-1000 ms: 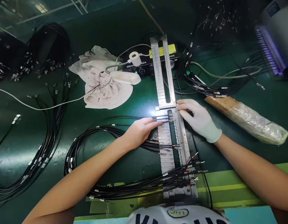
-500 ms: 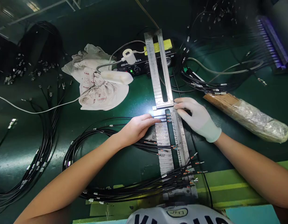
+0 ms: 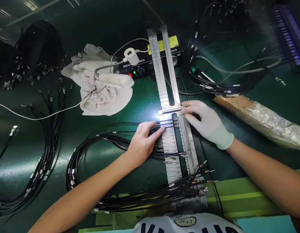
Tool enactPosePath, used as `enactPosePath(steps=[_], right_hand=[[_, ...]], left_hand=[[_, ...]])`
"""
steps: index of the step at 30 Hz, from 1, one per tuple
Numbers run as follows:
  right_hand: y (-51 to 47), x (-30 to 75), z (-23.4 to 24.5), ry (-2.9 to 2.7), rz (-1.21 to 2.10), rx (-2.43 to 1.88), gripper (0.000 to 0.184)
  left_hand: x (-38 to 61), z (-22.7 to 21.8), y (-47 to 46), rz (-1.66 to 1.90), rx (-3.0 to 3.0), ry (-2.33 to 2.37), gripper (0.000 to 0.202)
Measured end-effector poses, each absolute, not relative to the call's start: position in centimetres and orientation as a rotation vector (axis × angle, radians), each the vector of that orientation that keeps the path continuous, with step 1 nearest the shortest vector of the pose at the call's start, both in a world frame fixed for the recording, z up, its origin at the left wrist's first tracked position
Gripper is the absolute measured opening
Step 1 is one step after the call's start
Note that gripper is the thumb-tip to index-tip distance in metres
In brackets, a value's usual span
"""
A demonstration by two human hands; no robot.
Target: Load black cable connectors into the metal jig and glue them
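My bare left hand (image 3: pixel 145 139) is closed, thumb and fingers around thin black cables (image 3: pixel 168 127) that lie across a slotted metal fixture (image 3: pixel 169 139). The cables' stripped ends, with small coloured wires, sit over the fixture's slot. My right hand (image 3: pixel 204 119), in a white glove, is bent with its fingertips against the fixture's right edge, at the joint with its raised upper frame (image 3: pixel 156 60). Further black cables pass under my left wrist and loop to the left. Another cable bundle (image 3: pixel 152 194) crosses the fixture's near end.
Behind the fixture stands a black control box (image 3: pixel 140 69) with lit indicators. A white lamp head (image 3: pixel 117 81) rests on a pale cloth bag (image 3: pixel 103 100). Cable bundles lie left (image 3: pixel 46 152) and right (image 3: pixel 213 85). A plastic-wrapped cardboard piece (image 3: pixel 263 119) lies to my right.
My left hand has drawn slightly nearer me, its thumb now showing on the cables and its fingers more bent. My right hand keeps its place at the fixture. A red light now shows on the box.
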State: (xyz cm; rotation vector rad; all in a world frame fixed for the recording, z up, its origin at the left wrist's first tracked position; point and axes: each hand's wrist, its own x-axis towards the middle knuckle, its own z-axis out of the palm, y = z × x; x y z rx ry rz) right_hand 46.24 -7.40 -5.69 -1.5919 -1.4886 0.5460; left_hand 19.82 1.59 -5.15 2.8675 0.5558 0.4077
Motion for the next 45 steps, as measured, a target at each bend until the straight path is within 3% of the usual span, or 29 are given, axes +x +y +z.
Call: enactPosePath(steps=[5, 14, 28, 45], right_hand=[[-7.4, 46.3, -5.7, -1.475, 0.551, -1.597, 0.019], [-7.8, 45.8, -5.5, -1.508, 0.501, -1.589, 0.018], [-8.9, 45.3, -5.9, -1.562, 0.421, -1.589, 0.018], [-8.4, 45.7, -5.8, -1.526, 0.462, -1.6, 0.02]], left_hand=[[19.4, -4.8, 0.3, 0.303, 2.99, 0.755, 0.045], [19.5, -5.0, -0.3, 0.161, 2.933, 0.703, 0.045], [12.9, -2.0, -1.4, -0.003, 2.645, 0.601, 0.025], [20.9, -4.4, 0.1, 0.476, 2.719, 0.56, 0.019]])
